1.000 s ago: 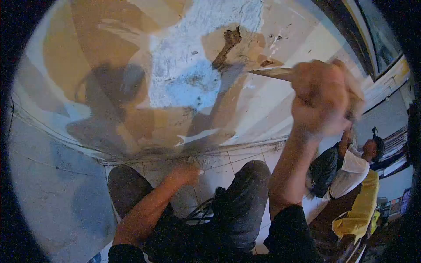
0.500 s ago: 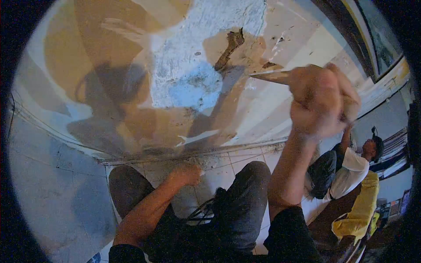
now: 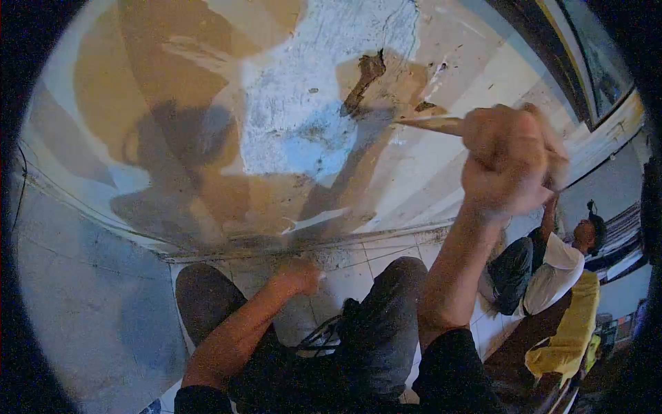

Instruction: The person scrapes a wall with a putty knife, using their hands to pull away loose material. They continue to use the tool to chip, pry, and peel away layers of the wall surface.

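Scraper, thin pale metal blade [image 3: 431, 124], fisted in right hand [image 3: 512, 159], long axis leftward toward brown gouge in patchy plastered wall [image 3: 364, 79]; left hand [image 3: 298, 274], grip unclear, low by floor.

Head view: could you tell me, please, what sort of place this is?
Probably a room under renovation: the right hand holds a scraper against a patchy wall with peeling paint, above a tiled floor, and another person works alongside.
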{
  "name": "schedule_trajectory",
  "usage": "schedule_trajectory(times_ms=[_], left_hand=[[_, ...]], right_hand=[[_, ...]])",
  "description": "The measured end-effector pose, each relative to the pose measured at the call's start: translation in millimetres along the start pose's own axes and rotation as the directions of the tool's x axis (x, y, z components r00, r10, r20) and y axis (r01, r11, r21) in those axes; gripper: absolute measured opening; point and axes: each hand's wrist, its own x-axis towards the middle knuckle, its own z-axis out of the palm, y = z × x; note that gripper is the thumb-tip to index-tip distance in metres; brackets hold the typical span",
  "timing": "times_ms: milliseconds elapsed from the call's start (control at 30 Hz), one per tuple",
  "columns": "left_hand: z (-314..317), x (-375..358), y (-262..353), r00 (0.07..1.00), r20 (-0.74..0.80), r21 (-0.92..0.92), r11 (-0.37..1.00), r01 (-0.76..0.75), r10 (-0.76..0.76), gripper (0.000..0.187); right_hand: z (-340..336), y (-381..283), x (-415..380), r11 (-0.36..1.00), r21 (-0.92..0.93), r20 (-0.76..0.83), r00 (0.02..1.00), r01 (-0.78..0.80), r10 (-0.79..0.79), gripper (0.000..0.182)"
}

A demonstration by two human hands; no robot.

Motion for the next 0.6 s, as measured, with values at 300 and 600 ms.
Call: schedule_trajectory(times_ms=[300, 600], left_hand=[[8.9, 8.2, -6.5, 0.995, 0.072, 0.066, 0.995, -0.072, 0.067, 0.030], [6.2, 0.0, -8.6, 0.985, -0.066, -0.038, 0.986, -0.161, 0.158, 0.029]], right_hand=[[-3.4, -4.5, 7.4, 0.836, -0.480, 0.094, 0.964, 0.264, -0.250, 0.028], [-0.8, 20.3, 9.6, 0.916, -0.326, 0.105, 0.972, 0.235, -0.212, 0.042]])
